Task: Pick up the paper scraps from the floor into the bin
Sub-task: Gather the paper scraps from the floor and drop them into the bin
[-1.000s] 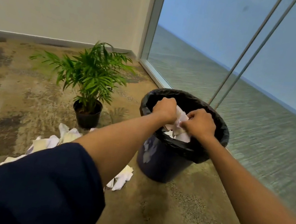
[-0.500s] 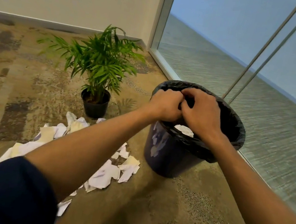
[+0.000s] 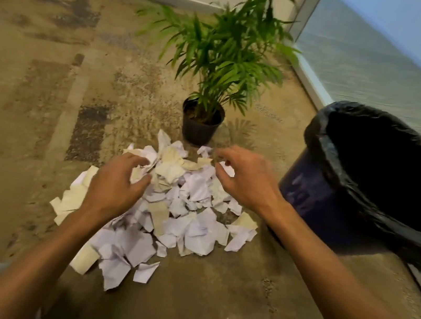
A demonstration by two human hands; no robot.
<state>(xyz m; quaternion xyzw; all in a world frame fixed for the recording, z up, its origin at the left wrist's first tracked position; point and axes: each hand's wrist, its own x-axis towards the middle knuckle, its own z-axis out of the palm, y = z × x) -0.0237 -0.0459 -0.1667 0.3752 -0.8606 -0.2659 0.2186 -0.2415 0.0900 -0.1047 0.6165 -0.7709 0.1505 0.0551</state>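
White and cream paper scraps (image 3: 182, 210) lie heaped on the carpet, left of the black-lined, dark blue bin (image 3: 381, 186).

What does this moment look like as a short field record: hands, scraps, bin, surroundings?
left hand: over the left side of the pile, fingers loosely spread, holding nothing
right hand: over the pile's far right edge, fingers loosely curled, nothing clearly held
paper scraps: a heap of white and cream pieces on the carpet
bin: dark, lined with a black bag, right of the pile
potted plant: just behind the pile
task state: many scraps not yet picked up
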